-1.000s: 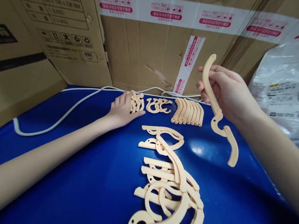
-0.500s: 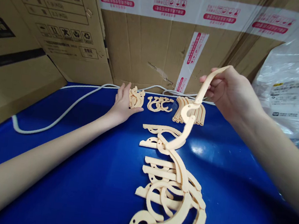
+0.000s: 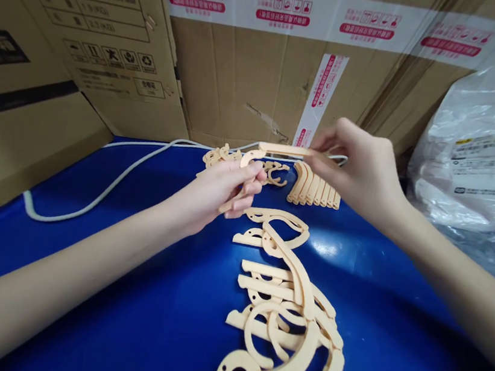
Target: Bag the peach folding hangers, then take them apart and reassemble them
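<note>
Both hands are on a beige folding hanger (image 3: 283,149), raised over the far part of the blue table. My right hand (image 3: 360,158) pinches the end of its long arm, which lies nearly level. My left hand (image 3: 230,195) is closed round the curved middle, and a beige tip pokes out below the fingers. Whether that hand holds a second small piece is hidden. Behind it lies a pile of small beige parts (image 3: 220,155), partly covered. Beside this are several beige hooks (image 3: 278,180) and a row of curved hanger arms (image 3: 313,188).
Overlapping beige folding hangers (image 3: 271,334) run down the middle of the blue table (image 3: 144,312) toward me. A white cable (image 3: 121,175) curves along the left and back. Cardboard boxes (image 3: 243,81) wall the back and left. A clear plastic bag (image 3: 475,154) stands at right.
My left hand has left the small-parts pile and come nearer, taking hold of the hanger's middle. My right hand has lowered and turned; the hanger's dangling arm now points sideways.
</note>
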### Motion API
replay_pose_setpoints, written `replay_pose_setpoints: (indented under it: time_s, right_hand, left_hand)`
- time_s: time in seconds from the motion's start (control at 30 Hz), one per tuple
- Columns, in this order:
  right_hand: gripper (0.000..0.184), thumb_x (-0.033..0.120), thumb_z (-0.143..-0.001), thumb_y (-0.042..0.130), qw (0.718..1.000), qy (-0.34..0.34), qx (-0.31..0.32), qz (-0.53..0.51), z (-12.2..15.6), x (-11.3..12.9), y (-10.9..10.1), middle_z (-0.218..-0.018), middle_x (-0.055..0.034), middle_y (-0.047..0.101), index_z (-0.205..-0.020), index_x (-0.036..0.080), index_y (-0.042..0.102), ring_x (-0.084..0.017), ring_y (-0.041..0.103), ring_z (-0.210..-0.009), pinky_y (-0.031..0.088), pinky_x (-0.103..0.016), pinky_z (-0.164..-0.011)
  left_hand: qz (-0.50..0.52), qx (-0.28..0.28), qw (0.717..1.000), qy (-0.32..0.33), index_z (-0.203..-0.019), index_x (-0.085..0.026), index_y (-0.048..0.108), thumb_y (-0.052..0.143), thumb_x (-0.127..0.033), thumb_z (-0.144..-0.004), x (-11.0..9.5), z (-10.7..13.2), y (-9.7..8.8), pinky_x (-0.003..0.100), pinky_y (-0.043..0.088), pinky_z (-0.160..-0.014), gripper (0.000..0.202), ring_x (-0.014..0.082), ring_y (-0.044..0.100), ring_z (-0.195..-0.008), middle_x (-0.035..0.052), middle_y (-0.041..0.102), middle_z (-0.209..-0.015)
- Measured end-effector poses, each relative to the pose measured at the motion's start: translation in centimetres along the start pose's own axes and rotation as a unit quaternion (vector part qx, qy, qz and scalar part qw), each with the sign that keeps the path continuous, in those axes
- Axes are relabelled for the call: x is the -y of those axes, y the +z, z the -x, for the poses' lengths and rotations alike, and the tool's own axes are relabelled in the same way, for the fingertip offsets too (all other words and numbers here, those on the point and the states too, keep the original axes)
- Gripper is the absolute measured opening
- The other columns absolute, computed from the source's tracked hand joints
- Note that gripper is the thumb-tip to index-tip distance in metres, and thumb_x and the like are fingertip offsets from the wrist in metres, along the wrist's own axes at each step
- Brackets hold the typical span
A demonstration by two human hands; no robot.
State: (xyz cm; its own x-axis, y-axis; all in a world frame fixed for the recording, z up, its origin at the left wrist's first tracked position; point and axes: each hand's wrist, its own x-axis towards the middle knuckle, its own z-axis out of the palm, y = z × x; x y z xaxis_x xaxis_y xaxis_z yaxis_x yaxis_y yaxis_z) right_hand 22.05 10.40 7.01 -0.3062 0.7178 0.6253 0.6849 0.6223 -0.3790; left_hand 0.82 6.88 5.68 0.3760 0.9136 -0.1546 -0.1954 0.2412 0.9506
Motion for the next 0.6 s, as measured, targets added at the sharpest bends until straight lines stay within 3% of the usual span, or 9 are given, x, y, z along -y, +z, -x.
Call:
replay_pose_setpoints:
  time_s: [0.07, 0.1, 0.17, 0.27, 0.33, 0.4, 0.5, 0.53, 0.6]
  right_hand:
    - [0.005, 0.027, -0.089, 0.059, 0.979, -0.076, 0.074, 0.176, 0.2, 0.4, 0.0, -0.086, -0.0085, 0.073, -0.088, 0.022, 0.061, -0.026, 0.066, -0.084, 0.044, -0.036, -0.069]
    - [0.012, 0.028, -0.093, 0.054, 0.963, -0.104, 0.104, 0.228, 0.4, 0.6, 0.2, -0.085, -0.0091, 0.073, -0.089, 0.021, 0.063, -0.026, 0.065, -0.083, 0.042, -0.036, -0.067]
    - [0.027, 0.03, -0.1, 0.043, 0.942, -0.14, 0.139, 0.273, 0.9, 1.1, 0.9, -0.082, -0.0098, 0.074, -0.088, 0.02, 0.065, -0.024, 0.064, -0.078, 0.038, -0.034, -0.063]
    - [0.036, 0.033, -0.103, 0.035, 0.944, -0.139, 0.124, 0.271, 1.6, 1.6, 2.1, -0.079, -0.0101, 0.073, -0.09, 0.019, 0.066, -0.022, 0.063, -0.073, 0.035, -0.033, -0.059]
    - [0.036, 0.034, -0.102, 0.035, 0.957, -0.11, 0.115, 0.242, 1.7, 1.6, 2.7, -0.073, -0.0094, 0.071, -0.089, 0.019, 0.065, -0.021, 0.06, -0.065, 0.034, -0.033, -0.056]
    - [0.034, 0.031, -0.1, 0.038, 0.977, -0.055, 0.125, 0.165, 1.2, 1.2, 3.0, -0.065, -0.0073, 0.067, -0.082, 0.019, 0.063, -0.02, 0.057, -0.057, 0.035, -0.032, -0.056]
    - [0.035, 0.021, -0.097, 0.039, 0.988, 0.077, 0.13, -0.006, -0.4, -0.7, 2.4, -0.054, -0.003, 0.061, -0.069, 0.02, 0.06, -0.015, 0.051, -0.049, 0.038, -0.03, -0.055]
    - [0.034, 0.02, -0.096, 0.04, 0.986, 0.121, 0.104, -0.037, -0.9, -1.6, 1.9, -0.053, -0.0019, 0.059, -0.069, 0.02, 0.061, -0.014, 0.048, -0.047, 0.037, -0.03, -0.053]
    - [0.035, 0.022, -0.098, 0.036, 0.987, 0.144, 0.064, -0.033, -1.7, -3.6, 0.7, -0.054, -0.0018, 0.057, -0.073, 0.019, 0.061, -0.013, 0.045, -0.046, 0.035, -0.029, -0.052]
  left_hand:
    - [-0.024, 0.008, 0.999, -0.027, -0.082, -0.016, 0.055, 0.043, -0.023, -0.102, 0.2, 0.1, -0.1, 0.009, 0.018, -0.031, 0.024, 0.0015, 0.024, -0.033, -0.0081, 0.039, -0.054]
    - [-0.033, 0.015, 0.998, -0.046, -0.082, -0.017, 0.054, 0.042, -0.022, -0.102, 0.2, 0.1, -0.1, 0.009, 0.016, -0.03, 0.024, 0.0017, 0.022, -0.033, -0.0082, 0.038, -0.053]
    - [-0.037, 0.027, 0.996, -0.074, -0.078, -0.019, 0.05, 0.04, -0.026, -0.102, 0.1, 0.2, 0.0, 0.01, 0.015, -0.029, 0.027, 0.0026, 0.018, -0.033, -0.0087, 0.034, -0.051]
    - [-0.057, 0.017, 0.996, -0.068, -0.073, -0.021, 0.044, 0.041, -0.043, -0.102, 0.3, 0.2, 0.4, 0.012, 0.012, -0.03, 0.036, 0.0033, 0.013, -0.034, -0.01, 0.026, -0.05]
    - [-0.104, -0.006, 0.994, -0.036, -0.072, -0.022, 0.041, 0.041, -0.055, -0.1, 0.6, 0.0, 0.7, 0.013, 0.012, -0.032, 0.044, 0.0038, 0.013, -0.035, -0.0099, 0.025, -0.05]
    - [-0.19, -0.039, 0.98, 0.052, -0.071, -0.022, 0.041, 0.041, -0.058, -0.099, 1.0, -0.3, 0.7, 0.016, 0.019, -0.035, 0.045, 0.0055, 0.022, -0.038, -0.0078, 0.03, -0.053]
    - [-0.343, -0.095, 0.904, 0.237, -0.071, -0.021, 0.046, 0.041, -0.054, -0.1, 1.0, -1.6, -0.5, 0.021, 0.032, -0.045, 0.043, 0.01, 0.041, -0.05, -0.0027, 0.044, -0.06]
    - [-0.381, -0.115, 0.878, 0.264, -0.071, -0.021, 0.047, 0.038, -0.052, -0.101, 0.8, -2.2, -1.3, 0.022, 0.035, -0.048, 0.044, 0.0115, 0.045, -0.053, -0.0014, 0.047, -0.061]
    - [-0.431, -0.152, 0.861, 0.224, -0.069, -0.021, 0.051, 0.031, -0.045, -0.102, -0.1, -3.9, -3.1, 0.025, 0.039, -0.053, 0.046, 0.0145, 0.051, -0.057, 0.001, 0.054, -0.06]
